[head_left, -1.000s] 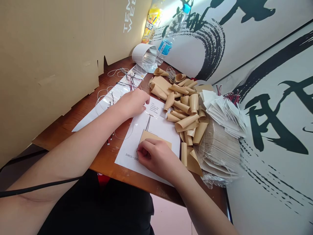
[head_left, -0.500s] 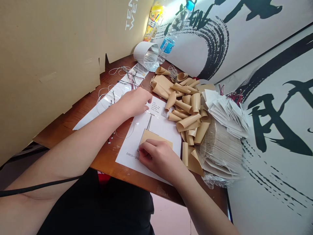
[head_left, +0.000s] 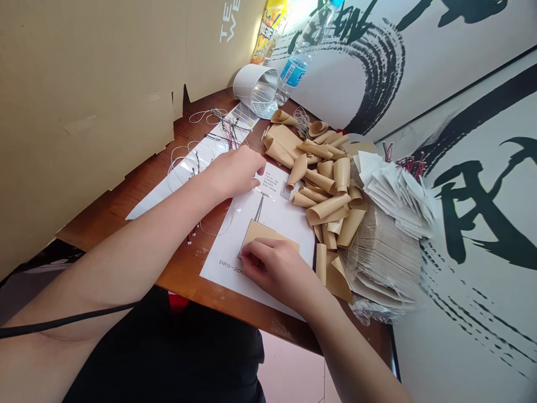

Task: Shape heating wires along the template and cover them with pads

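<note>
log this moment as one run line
left hand: over white printed sheet | right hand: on tan card | beside: curled tan cards

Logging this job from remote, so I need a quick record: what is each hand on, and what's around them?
Left hand: above the printed white sheet, nothing visibly held
Right hand: fingers on a tan card lying on that sheet
Things: curled tan sheets heaped beside the sheet; wires near the left hand
Rest: wooden table; stack of thin sheets; white tags; water bottle
</note>
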Demonstrator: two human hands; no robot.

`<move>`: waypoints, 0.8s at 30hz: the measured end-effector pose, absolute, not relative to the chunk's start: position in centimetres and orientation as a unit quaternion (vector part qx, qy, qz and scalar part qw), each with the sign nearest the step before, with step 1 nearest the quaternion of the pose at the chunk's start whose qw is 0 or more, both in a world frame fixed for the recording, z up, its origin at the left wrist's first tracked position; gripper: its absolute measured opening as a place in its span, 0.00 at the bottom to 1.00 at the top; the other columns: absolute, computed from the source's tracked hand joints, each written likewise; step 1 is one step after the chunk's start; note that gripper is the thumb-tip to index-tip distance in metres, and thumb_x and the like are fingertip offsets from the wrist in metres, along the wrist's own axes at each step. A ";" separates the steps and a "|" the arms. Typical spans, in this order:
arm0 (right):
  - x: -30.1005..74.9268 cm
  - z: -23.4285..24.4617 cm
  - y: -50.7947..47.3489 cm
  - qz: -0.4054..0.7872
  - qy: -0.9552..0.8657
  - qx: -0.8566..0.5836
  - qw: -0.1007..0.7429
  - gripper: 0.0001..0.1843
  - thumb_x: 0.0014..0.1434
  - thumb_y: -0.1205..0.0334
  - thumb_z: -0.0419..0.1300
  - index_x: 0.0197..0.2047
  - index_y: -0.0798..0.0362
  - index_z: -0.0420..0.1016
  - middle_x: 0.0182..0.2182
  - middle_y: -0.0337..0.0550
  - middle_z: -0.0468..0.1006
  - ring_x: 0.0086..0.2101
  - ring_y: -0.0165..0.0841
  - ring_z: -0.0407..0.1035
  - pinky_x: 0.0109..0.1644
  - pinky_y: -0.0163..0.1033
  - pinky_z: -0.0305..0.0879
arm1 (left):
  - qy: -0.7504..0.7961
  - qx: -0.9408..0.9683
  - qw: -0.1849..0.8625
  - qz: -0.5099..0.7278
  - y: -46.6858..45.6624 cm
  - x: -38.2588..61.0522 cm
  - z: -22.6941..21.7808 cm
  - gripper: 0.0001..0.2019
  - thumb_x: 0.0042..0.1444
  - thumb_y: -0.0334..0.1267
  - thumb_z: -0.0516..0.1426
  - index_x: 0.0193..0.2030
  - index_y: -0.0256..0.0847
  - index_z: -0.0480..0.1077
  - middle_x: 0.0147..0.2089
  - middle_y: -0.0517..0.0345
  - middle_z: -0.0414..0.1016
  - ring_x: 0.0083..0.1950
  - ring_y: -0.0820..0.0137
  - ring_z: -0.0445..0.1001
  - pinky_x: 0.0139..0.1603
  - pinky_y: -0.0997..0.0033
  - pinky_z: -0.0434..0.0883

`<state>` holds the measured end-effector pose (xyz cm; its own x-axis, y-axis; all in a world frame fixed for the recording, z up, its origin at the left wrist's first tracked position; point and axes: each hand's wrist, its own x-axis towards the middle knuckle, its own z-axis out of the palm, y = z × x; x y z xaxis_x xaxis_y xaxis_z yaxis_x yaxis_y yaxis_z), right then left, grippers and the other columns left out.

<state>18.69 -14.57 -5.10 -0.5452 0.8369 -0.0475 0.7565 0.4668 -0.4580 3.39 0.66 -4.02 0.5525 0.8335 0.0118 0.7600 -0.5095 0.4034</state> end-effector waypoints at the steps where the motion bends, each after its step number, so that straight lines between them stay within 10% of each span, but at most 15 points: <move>1: 18.7 -5.1 -14.6 0.219 -0.851 -0.468 0.091 0.09 0.62 0.73 0.57 0.31 0.54 0.71 0.25 0.37 0.72 0.25 0.26 0.63 0.31 0.32 0.58 | 0.461 0.862 0.181 0.104 0.7 3.4 -4.0 0.13 0.61 0.33 0.58 0.51 0.41 0.78 0.50 0.51 0.79 0.52 0.58 0.78 0.50 0.62 0.72; 24: 18.6 -5.3 -14.4 0.255 -0.829 -0.484 0.112 0.07 0.62 0.69 0.58 0.31 0.52 0.70 0.25 0.36 0.72 0.25 0.26 0.62 0.31 0.32 0.58 | 0.463 0.863 0.175 0.105 0.6 3.5 -4.1 0.10 0.62 0.36 0.59 0.48 0.42 0.77 0.50 0.53 0.79 0.52 0.60 0.77 0.49 0.64 0.71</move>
